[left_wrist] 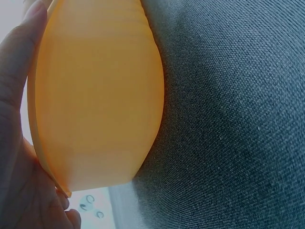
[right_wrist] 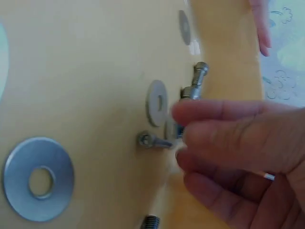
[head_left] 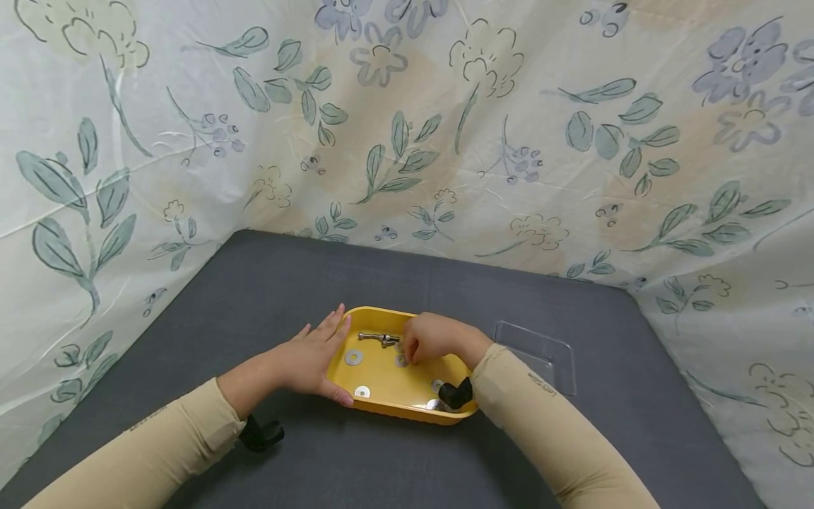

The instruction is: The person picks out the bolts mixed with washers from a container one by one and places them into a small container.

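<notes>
A yellow tray (head_left: 407,410) holds loose bolts (head_left: 375,337) and several flat washers (head_left: 353,357). My left hand (head_left: 311,357) spreads along the tray's left end, fingers on the far corner and thumb at the near one. In the left wrist view that hand (left_wrist: 24,157) lies against the rim of the upright yellow wall (left_wrist: 100,95). Inside the tray, my right hand (head_left: 439,336) reaches down with bent fingers. Its fingertips (right_wrist: 183,112) are right at a small bolt (right_wrist: 147,140) and a washer (right_wrist: 156,102); I cannot tell whether they pinch anything.
To the right of the yellow tray sits a clear plastic container (head_left: 562,367) on the dark grey cloth surface (head_left: 305,272). Flower-printed curtains (head_left: 407,141) hang around the surface at the back and sides. Another threaded bolt (right_wrist: 151,222) shows low in the right wrist view.
</notes>
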`<state>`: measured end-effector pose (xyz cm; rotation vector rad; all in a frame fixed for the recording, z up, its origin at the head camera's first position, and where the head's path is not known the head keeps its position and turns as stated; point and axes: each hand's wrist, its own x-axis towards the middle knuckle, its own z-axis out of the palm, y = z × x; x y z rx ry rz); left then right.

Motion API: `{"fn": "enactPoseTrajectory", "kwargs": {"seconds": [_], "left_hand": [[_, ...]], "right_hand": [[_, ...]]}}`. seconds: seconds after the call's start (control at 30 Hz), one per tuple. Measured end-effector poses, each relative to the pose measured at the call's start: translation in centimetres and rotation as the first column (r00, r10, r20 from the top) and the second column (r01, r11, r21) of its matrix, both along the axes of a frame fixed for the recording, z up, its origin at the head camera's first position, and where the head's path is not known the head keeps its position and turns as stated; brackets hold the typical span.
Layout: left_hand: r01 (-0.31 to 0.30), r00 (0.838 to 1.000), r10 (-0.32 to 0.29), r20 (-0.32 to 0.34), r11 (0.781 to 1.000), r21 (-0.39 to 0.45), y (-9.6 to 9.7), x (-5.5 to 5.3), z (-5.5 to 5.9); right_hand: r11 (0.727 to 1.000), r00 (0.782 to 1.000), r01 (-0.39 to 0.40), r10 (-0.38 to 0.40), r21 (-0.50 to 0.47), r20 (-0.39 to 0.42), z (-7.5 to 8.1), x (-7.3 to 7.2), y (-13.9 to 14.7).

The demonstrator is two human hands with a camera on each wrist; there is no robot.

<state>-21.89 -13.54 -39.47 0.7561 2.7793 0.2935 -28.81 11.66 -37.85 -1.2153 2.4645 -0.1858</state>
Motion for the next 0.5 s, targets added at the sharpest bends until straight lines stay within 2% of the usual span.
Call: {"fn": "enactPoseTrajectory", "kwargs": {"seconds": [0.23,0.5], "left_hand": [[0.006,1.0,-0.006,-0.002,1.0,-0.01,0.0,-0.1,0.1],[0.006,1.0,-0.006,-0.002,1.0,0.006,0.0,0.0,0.1]], "right_hand": [[0.988,0.988,0.151,-0.152,-0.042,-0.02,0.0,0.5,0.5],[0.978,0.978,0.207,-0.206,-0.025,0.041,-1.0,0.6,0.8]]}}
